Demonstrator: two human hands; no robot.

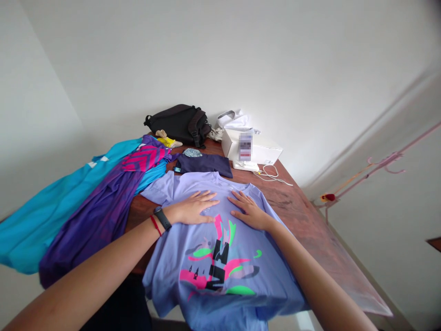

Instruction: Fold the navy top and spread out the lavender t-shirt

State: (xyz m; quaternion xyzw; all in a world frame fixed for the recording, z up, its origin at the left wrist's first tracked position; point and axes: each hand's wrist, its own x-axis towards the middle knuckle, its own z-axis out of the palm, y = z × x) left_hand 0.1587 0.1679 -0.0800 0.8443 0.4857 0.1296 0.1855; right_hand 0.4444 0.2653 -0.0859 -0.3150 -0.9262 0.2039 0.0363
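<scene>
A lavender T-shirt [220,239] with a pink, green and black print lies spread face up on the brown wooden table [303,220]. My left hand [195,208] rests flat on its chest, fingers stretched out toward the right; a black wristband and a red string sit on that wrist. My right hand [248,210] lies flat beside it, fingers spread and pointing left. The fingertips of both hands nearly meet below the collar. Neither hand holds anything.
A folded dark navy garment [205,164] lies behind the shirt. Turquoise and purple clothes [93,202] drape over the table's left edge. At the back stand a black backpack [179,123], a white box [257,149] and a white cable [272,174]. White walls surround the table.
</scene>
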